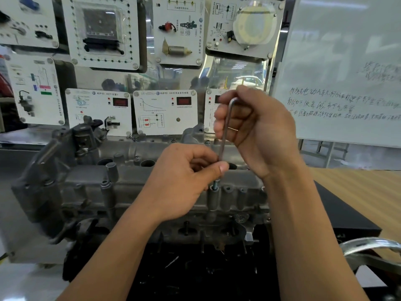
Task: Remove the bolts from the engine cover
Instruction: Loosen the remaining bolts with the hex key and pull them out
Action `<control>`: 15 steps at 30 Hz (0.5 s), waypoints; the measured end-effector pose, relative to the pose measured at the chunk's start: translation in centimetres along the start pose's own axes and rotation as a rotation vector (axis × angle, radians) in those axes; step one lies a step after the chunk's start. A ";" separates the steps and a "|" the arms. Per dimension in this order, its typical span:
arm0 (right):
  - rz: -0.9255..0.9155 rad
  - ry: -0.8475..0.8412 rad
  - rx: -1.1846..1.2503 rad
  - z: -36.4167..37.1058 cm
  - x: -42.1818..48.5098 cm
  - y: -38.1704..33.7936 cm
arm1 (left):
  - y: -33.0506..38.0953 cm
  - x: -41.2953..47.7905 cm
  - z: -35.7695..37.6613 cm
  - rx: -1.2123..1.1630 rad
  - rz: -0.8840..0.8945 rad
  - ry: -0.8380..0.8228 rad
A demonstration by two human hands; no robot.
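Shows a grey cast engine cover (152,187) across the middle of the scene, long side running left to right, above a black base (195,279) strewn with small dark parts. Holds an L-shaped hex key (224,135) nearly upright over the cover's near edge, right of centre. Grips the key's bent top with the right hand (258,129), fingers curled round the bend and thumb closed over it. Wears a thin ring (233,128) on one of those fingers. Pinches the key's lower shaft with the left hand (184,181), thumb pressed flat against the shaft, other fingers curled in tight behind it.

Bolt (216,184) directly under the key's lower end, just below the left thumb. Stands partly out of a tubular boss on the cover's near edge, with a short length of shank showing above the rim. Probably has the key tip seated in its head, but the thumb hides the joint. Two more open-topped bosses just right of that one.

Far side: white training panels (99,29) with diagrams, red displays and mounted parts. Far right: whiteboard (347,61) with handwriting. Right of the cover: black box (347,218), then a wood-grain surface (368,192). Near right corner: curved shiny metal handle (368,244).
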State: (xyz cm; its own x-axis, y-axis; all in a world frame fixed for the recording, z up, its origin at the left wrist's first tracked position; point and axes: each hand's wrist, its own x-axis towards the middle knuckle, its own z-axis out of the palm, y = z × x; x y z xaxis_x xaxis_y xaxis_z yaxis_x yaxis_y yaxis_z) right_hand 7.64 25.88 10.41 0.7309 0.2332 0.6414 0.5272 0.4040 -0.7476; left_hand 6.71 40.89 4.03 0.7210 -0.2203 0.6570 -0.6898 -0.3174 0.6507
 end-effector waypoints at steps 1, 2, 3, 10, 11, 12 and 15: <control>-0.016 0.044 -0.053 0.0 0.1 0.2 | 0.1 0.0 0.0 0.002 -0.011 0.016; -0.026 0.068 -0.085 0.1 0.1 0.4 | 0.1 0.0 0.0 -0.001 -0.022 0.026; -0.025 0.075 -0.093 0.2 0.1 0.6 | 0.1 0.1 0.0 -0.008 -0.033 0.037; -0.100 0.081 -0.172 1.0 -1.9 1.7 | 0.8 0.3 0.1 -0.014 -0.031 0.046; -0.169 0.087 -0.229 1.0 -2.0 1.7 | 0.9 0.5 0.1 -0.015 -0.027 0.040; -0.237 0.104 -0.306 0.9 -2.0 1.6 | 0.9 0.7 0.1 -0.016 -0.021 0.032; -0.341 0.121 -0.465 0.5 -1.7 1.3 | 1.4 0.9 0.2 0.002 -0.018 0.001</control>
State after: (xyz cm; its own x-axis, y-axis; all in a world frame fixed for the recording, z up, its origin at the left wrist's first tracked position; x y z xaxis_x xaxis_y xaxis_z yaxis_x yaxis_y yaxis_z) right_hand 6.84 26.44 8.42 0.5168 0.0449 0.8549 0.8557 0.0021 -0.5174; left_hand 6.41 40.07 5.50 0.7332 -0.2140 0.6455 -0.6767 -0.3236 0.6614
